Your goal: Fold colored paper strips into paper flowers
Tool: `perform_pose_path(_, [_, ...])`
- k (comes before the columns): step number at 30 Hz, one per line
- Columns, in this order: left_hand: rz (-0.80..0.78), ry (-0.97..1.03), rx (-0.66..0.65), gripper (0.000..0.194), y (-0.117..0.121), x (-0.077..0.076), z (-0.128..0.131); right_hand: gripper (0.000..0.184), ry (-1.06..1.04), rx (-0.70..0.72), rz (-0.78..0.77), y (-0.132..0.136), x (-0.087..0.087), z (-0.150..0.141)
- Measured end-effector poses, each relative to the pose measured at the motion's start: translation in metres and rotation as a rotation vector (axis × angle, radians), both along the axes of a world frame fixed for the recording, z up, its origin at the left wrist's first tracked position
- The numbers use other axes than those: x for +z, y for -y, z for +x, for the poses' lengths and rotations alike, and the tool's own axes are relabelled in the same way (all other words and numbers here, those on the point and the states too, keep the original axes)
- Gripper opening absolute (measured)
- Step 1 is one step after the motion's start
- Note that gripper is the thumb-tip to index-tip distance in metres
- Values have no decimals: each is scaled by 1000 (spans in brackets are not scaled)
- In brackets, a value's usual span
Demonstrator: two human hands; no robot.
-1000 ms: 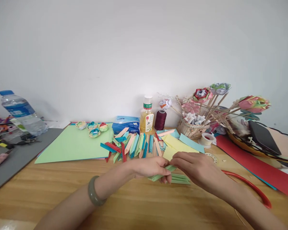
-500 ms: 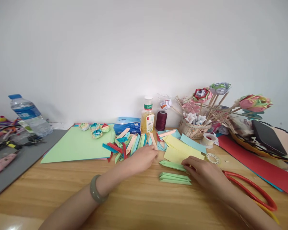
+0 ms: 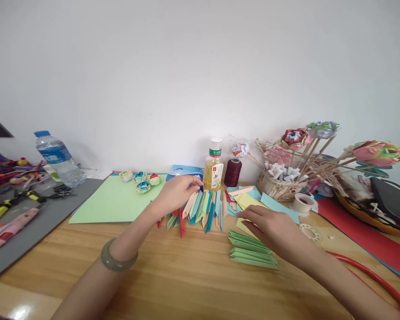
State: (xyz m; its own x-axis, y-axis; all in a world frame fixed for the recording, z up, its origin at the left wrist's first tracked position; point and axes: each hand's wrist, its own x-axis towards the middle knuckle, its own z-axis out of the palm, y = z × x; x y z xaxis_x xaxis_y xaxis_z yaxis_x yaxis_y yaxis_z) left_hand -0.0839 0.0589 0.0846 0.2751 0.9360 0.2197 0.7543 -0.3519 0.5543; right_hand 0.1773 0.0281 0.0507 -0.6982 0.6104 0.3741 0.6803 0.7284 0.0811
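Note:
My left hand (image 3: 176, 193), with a greenish bangle (image 3: 118, 261) on its wrist, reaches over the back of a pile of folded paper strips (image 3: 203, 209) in red, blue, green and peach. Its fingers are bent together at the strips' upper ends, and what lies between them is hidden. My right hand (image 3: 270, 224) hovers palm down with thumb and fingers apart, holding nothing I can see. Below it lie several light-green folded paper strips (image 3: 251, 249) in a row. Yellow paper pieces (image 3: 250, 201) lie partly under its fingers.
Green sheets (image 3: 110, 204) carry small paper flowers (image 3: 143, 186). Behind stand a drink bottle (image 3: 214, 164), a dark-red thread spool (image 3: 233, 172) and a basket (image 3: 276, 189) with paper flowers on sticks. Red-handled scissors (image 3: 380, 278) lie right; a water bottle (image 3: 58, 155) leans left.
My left hand has moved left and back over the pile of strips. My right hand has come off the light-green strip, which now lies with the others. The view has shifted left.

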Motion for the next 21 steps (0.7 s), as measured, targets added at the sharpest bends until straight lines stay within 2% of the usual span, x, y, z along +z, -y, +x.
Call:
perform_pose_path(4, [-46,71,-13,24,-5,-12,3,23,90,111,40,-28,-4,-54])
perform_pose_path(7, [-80,133,-11,25,-11,-18,2,16,145,194,84,-48,-12,-76])
perform_pose_path(11, [-160,209,-19,27,-19,-21,-6,17,173,258,140,-62,-16,-79])
perform_pose_path(21, [-298,312,-27,29,-27,-20,-13,25,160,359,273,-68,-13,-75])
